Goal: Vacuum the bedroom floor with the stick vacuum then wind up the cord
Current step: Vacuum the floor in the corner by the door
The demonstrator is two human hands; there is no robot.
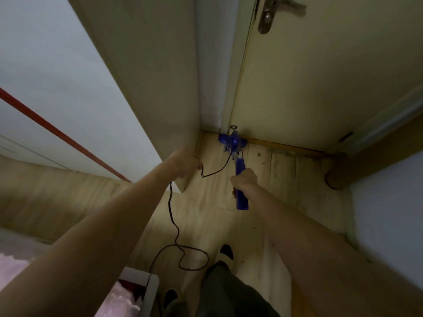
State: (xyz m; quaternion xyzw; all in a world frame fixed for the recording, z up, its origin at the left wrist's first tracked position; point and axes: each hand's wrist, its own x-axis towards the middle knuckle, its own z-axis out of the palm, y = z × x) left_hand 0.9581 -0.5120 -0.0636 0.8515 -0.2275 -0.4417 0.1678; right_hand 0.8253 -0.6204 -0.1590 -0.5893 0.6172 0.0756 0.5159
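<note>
A blue stick vacuum (pixel 233 143) stands with its head on the wooden floor (pixel 263 225), right at the foot of the closed door (pixel 320 76) and just below a small doorstop (pixel 233 127). The right hand (pixel 244 179) grips the vacuum's blue handle. The left hand (pixel 185 164), well left of the door beside a wardrobe corner (pixel 160 99), holds the black cord (pixel 174 225), which loops across the floor near a dark-socked foot (pixel 226 252).
</note>
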